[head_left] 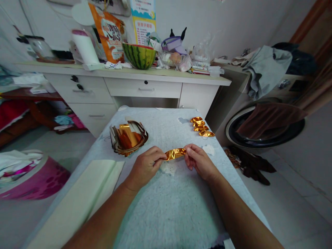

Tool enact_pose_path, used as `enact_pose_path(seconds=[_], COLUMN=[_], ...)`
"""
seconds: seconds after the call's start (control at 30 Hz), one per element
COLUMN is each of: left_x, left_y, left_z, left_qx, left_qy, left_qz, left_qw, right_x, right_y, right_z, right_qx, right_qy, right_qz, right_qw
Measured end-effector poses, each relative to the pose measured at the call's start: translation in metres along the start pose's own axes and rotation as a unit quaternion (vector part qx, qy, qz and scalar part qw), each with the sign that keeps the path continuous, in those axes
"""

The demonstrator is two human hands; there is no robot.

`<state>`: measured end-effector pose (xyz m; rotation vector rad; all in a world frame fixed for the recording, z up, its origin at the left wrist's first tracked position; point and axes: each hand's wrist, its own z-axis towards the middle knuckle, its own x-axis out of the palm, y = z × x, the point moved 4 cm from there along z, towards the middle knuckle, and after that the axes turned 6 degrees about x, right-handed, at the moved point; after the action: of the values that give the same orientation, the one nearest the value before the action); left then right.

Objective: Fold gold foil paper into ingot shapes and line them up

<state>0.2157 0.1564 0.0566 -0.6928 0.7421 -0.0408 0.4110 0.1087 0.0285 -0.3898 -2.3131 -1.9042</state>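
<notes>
Between my two hands stretches a crinkled piece of gold foil paper, just above the cloth-covered table. My left hand pinches its left end between thumb and fingers. At the other end my right hand grips it the same way. Several folded gold foil pieces lie in a short row at the table's right side. Left of my hands stands a small brown basket with flat gold sheets inside.
Folded pale paper lies along the table's left edge. A white counter behind holds half a watermelon and an orange snack bag. A washing machine stands right, a pink bin left.
</notes>
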Motion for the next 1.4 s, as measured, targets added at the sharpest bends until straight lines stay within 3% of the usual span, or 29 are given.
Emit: enact_pose_path(seconds=[0.17, 0.37, 0.57, 1.0, 1.4], left_x=[0.005, 0.003, 0.008, 0.013, 0.013], left_y=[-0.004, -0.005, 0.002, 0.013, 0.013], left_z=[0.001, -0.002, 0.000, -0.001, -0.001], left_qx=[0.006, -0.105, -0.174, -0.178, -0.163], left_qy=[0.027, -0.001, 0.010, 0.008, 0.008], left_qz=[0.029, -0.009, 0.019, 0.049, 0.088], left_qw=[0.999, 0.994, 0.985, 0.983, 0.983], right_x=[0.001, 0.001, 0.006, 0.016, 0.023], right_y=[-0.001, -0.004, -0.005, 0.001, 0.005], right_z=[0.002, 0.004, 0.001, -0.006, -0.009], right_qx=[-0.024, -0.057, -0.135, -0.187, -0.207], right_qy=[-0.026, -0.100, -0.120, -0.102, -0.092], right_qz=[-0.078, -0.181, -0.286, -0.397, -0.398], right_qw=[0.996, 0.977, 0.941, 0.893, 0.889])
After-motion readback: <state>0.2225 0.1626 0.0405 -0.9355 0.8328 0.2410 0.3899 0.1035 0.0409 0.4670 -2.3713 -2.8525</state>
